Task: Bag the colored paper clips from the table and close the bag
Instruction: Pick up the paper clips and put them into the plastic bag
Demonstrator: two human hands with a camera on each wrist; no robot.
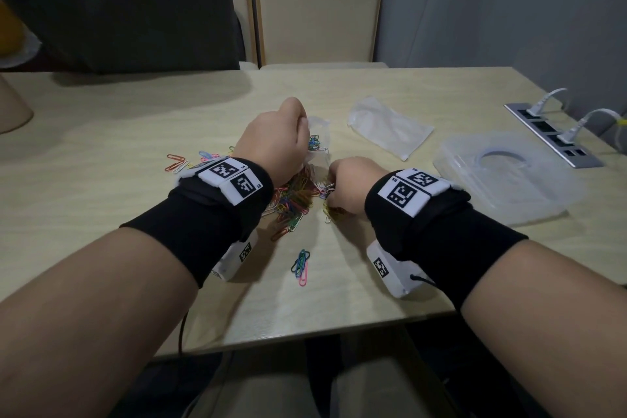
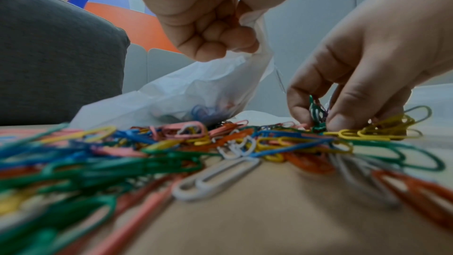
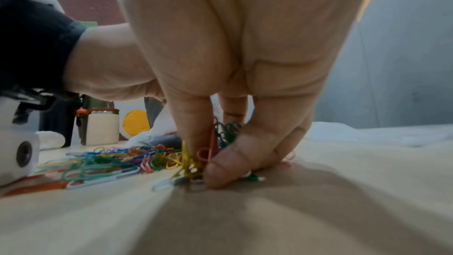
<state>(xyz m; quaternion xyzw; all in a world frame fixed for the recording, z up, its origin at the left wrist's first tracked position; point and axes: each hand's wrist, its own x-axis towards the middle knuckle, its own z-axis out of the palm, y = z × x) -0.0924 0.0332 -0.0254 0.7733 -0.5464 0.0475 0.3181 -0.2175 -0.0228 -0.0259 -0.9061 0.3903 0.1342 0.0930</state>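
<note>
From the head view, the pale wooden surface (image 1: 135, 132) carries a heap of colored paper clips (image 1: 291, 197). The left hand (image 1: 274, 139) grips a clear bag (image 1: 317, 142) just behind the heap; the right hand (image 1: 346, 187) reaches into the heap's right edge. An empty bag (image 1: 390, 129) lies well behind the heap.

From the left wrist view, the left fingers (image 2: 213, 34) are clenched on the bag's rim, with some clips inside.

From the right wrist view, the right fingers (image 3: 228, 160) pinch a few clips.
</note>
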